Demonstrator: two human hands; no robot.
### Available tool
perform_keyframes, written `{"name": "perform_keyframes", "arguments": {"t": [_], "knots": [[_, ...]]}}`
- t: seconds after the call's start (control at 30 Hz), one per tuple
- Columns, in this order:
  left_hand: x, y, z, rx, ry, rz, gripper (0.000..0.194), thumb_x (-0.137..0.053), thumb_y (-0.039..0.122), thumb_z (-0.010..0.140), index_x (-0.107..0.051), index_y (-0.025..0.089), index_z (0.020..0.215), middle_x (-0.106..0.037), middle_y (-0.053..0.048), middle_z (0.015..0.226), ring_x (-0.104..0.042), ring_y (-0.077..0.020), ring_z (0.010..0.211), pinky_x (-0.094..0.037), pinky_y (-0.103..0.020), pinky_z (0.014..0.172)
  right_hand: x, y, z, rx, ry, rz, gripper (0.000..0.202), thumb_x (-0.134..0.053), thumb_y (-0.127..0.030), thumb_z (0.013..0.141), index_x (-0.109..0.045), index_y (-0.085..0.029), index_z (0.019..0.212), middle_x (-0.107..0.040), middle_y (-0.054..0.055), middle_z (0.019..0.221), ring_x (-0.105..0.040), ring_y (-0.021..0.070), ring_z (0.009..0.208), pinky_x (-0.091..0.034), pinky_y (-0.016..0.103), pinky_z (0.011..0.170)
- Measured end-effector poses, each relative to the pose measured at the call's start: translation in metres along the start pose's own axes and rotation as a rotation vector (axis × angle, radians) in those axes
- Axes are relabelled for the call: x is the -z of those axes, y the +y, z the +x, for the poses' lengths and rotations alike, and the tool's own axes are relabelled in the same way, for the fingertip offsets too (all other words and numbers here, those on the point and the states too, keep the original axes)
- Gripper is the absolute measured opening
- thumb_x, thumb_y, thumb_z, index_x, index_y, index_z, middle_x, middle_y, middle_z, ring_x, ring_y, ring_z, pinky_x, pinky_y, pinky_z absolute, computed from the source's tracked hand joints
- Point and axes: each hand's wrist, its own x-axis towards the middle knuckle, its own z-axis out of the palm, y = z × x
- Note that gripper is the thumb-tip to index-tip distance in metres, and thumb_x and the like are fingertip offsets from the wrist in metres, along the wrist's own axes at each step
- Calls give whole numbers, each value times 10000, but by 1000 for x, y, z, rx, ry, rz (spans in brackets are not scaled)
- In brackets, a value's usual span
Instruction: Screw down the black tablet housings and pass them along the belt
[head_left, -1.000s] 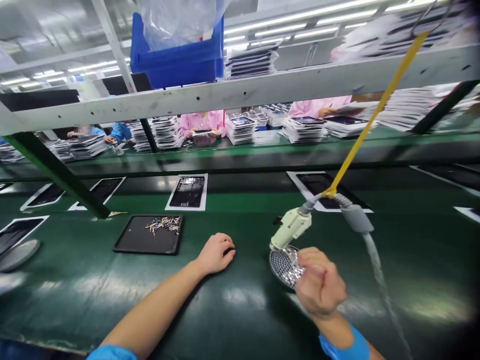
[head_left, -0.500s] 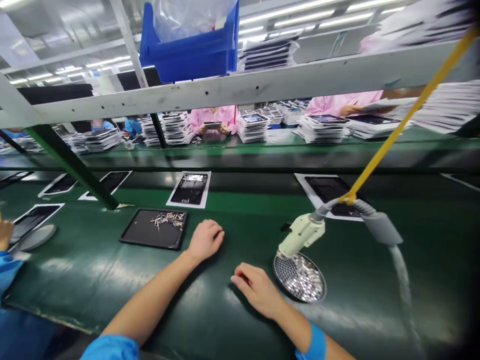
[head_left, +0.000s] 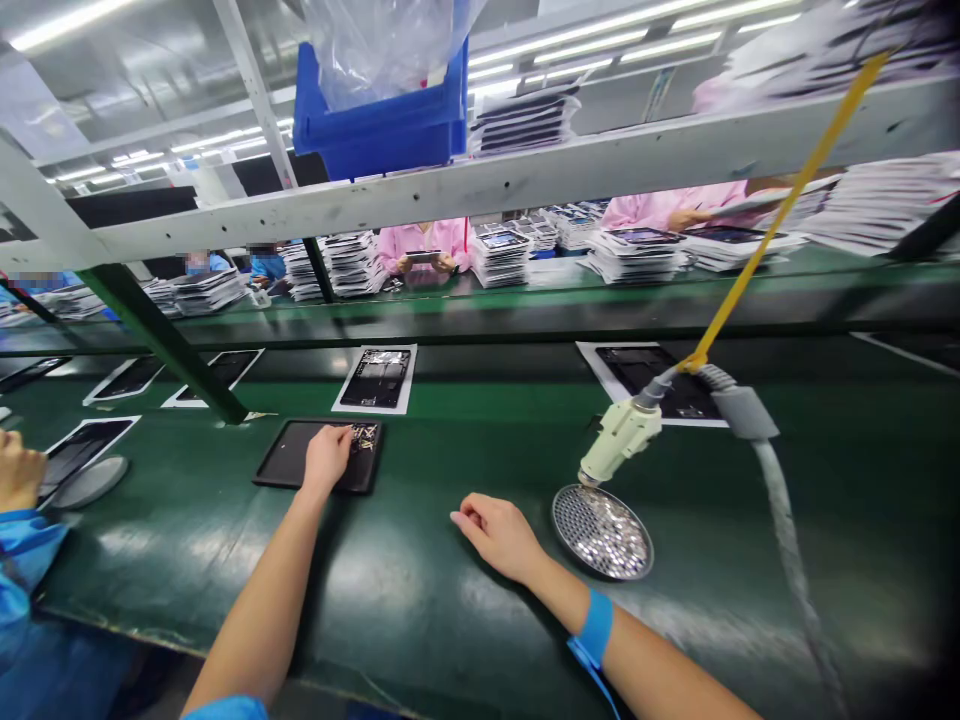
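My left hand [head_left: 328, 458] reaches over a black tray [head_left: 283, 462], fingers pinched together at a pile of small metal pieces [head_left: 365, 437]. The fingertips partly cover the pile, and whatever they hold is hidden. Loosely curled, my right hand [head_left: 499, 535] rests on the green bench with no object visible in it. A blue band [head_left: 596, 628] circles that wrist. Just right of this hand lies a round dish [head_left: 568, 520] with a dimpled surface and many shiny small parts [head_left: 611, 540]. Above the dish hangs a pale electric screwdriver [head_left: 621, 440], tip pointing down.
Tablet-like devices on white sheets lie along the bench's far side, one [head_left: 376, 378] behind the tray and another [head_left: 660, 380] behind the screwdriver. A green post [head_left: 161, 345] stands left. A co-worker's hand [head_left: 19, 470] is at far left. A blue bin [head_left: 382, 125] sits overhead.
My left hand has moved left from the bare bench to the pile in the tray, and its fingers have closed. The right hand stays in nearly the same place beside the dish.
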Motion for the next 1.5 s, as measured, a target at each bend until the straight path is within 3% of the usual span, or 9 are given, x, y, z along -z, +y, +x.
{"name": "perform_keyframes", "arguments": {"t": [0.1, 0.2, 0.53, 0.67, 0.8, 1.03, 1.2, 1.37, 1.5], "knots": [[-2, -18, 8, 114, 71, 31, 477, -577, 477, 940, -705, 153, 1266, -681, -190, 1296, -613, -344, 1246, -490, -442, 1079, -8, -4, 15, 7, -4, -53, 287, -571, -388, 977, -629, -218, 754, -661, 1, 679, -588, 151, 612, -360, 265, 598], [-10, -22, 5, 65, 25, 8, 567, -554, 521, 946, -650, 132, 1347, -642, -199, 1368, -563, -326, 1336, -420, -435, 1169, -13, -6, 27, 4, -9, -51, 279, -576, -375, 976, -622, -217, 750, -670, 5, 691, -590, 150, 620, -348, 265, 601], [-23, 12, -28, -28, -74, 3, 871, -693, 660, 830, -505, 160, 1519, -418, -228, 1608, -331, -421, 1527, -317, -520, 1230, -7, -2, 27, -2, -30, 114, 275, -554, -389, 972, -628, -217, 770, -629, -6, 664, -558, 144, 589, -395, 262, 601], [-18, 15, -31, -82, -176, 37, 772, -649, 609, 894, -478, 244, 1553, -330, -168, 1683, -230, -421, 1572, -266, -582, 1240, -8, -1, 27, 0, -24, 149, 270, -544, -388, 968, -636, -213, 785, -643, 2, 681, -559, 143, 598, -408, 264, 610], [-10, 10, -37, -169, -261, 50, 716, -610, 583, 927, -491, 249, 1550, -344, -150, 1681, -281, -388, 1562, -294, -560, 1237, -8, 0, 27, 5, -27, 177, 264, -553, -386, 958, -640, -207, 786, -639, 1, 674, -555, 138, 596, -413, 261, 609], [-12, 16, -33, -112, -107, 56, 696, -628, 595, 922, -546, 224, 1504, -405, -174, 1643, -250, -422, 1565, -204, -686, 1233, -7, 1, 27, -4, -41, 200, 251, -558, -375, 957, -639, -208, 788, -636, 3, 685, -565, 141, 611, -419, 262, 622], [-16, 13, -27, -160, -174, -6, 670, -655, 564, 914, -575, 209, 1478, -453, -182, 1611, -346, -403, 1530, -303, -626, 1222, -5, 1, 27, 7, -48, 225, 250, -557, -374, 960, -637, -207, 793, -636, 3, 683, -567, 142, 608, -412, 261, 614], [-8, 3, -25, -89, -66, 0, 494, -570, 530, 975, -645, 278, 1393, -595, -118, 1500, -344, -410, 1526, -98, -776, 1208, -4, 2, 27, 9, -52, 237, 253, -560, -382, 959, -642, -205, 798, -653, 9, 694, -581, 145, 615, -408, 263, 612], [-7, 3, -26, -131, -89, -12, 660, -566, 588, 960, -515, 268, 1534, -388, -143, 1660, -258, -413, 1565, -163, -731, 1222, -3, 3, 26, 3, -61, 246, 245, -559, -373, 955, -645, -203, 802, -658, 10, 696, -584, 144, 615, -413, 260, 610]]}}
